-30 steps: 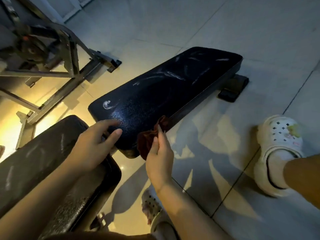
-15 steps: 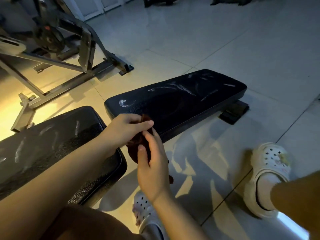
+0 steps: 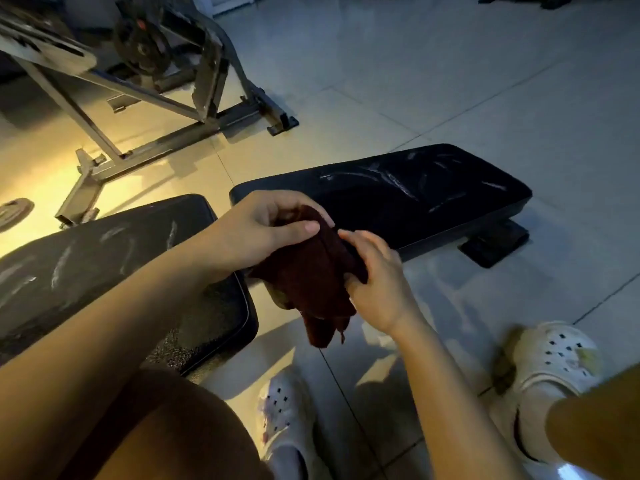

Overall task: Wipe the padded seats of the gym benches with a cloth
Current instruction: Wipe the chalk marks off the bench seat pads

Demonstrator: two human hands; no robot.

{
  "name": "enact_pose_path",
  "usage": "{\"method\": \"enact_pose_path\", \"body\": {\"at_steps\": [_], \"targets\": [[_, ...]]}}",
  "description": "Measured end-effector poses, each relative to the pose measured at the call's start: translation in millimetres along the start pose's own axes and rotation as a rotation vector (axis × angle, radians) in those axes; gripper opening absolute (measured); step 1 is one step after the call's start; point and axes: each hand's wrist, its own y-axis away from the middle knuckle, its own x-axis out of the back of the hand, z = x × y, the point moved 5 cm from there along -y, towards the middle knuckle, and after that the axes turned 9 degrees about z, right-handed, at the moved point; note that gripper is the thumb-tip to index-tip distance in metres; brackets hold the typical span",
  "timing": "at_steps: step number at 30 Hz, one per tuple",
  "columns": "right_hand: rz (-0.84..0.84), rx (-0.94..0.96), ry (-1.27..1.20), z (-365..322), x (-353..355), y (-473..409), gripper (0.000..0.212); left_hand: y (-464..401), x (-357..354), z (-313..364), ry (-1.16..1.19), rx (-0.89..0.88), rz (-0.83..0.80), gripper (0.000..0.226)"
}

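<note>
Now both hands meet mid-air: the left hand (image 3: pixel 256 233) curls over the dark red cloth (image 3: pixel 311 282), thumb pinching it, while the right hand (image 3: pixel 377 282) grips its other side. Cloth hangs above the floor (image 3: pixel 450 81), between two padded seats (image 3: pixel 398 199), both streaked.

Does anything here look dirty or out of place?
Yes. Both black bench pads carry pale streaks: the far bench near its far end, the near bench across its top. A loose weight plate lies on the floor at left.
</note>
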Motion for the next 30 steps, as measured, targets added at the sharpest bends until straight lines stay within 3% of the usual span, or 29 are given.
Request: {"method": "enact_pose_path", "body": {"at_steps": [2,4,7,10,16,24,27,30], "targets": [[-0.234,-0.044,0.100,5,9,-11,0.030,1,6,7,0.010,-0.038,0.032,0.021],[-0.314,-0.136,0.116,16,24,-17,0.004,3,17,10,0.026,-0.049,0.105,0.018],[-0.288,-0.157,0.076,24,52,-29,0.007,12,37,2,0.019,0.007,0.248,0.014],[-0.394,-0.129,0.098,13,70,-40,0.008,22,47,-9,-0.086,0.078,0.337,0.016],[-0.600,-0.007,0.393,-17,97,-64,0.012,30,52,-3,-0.122,0.149,0.425,0.022],[-0.482,0.188,0.712,-53,137,-74,0.031,28,34,-21,0.080,0.417,0.376,0.014],[-0.425,0.159,0.824,-42,154,-70,0.033,23,15,-20,0.102,0.490,0.244,0.021],[-0.386,0.077,0.877,-20,164,-72,0.031,14,-11,-15,0.006,0.497,0.132,0.011]]}}
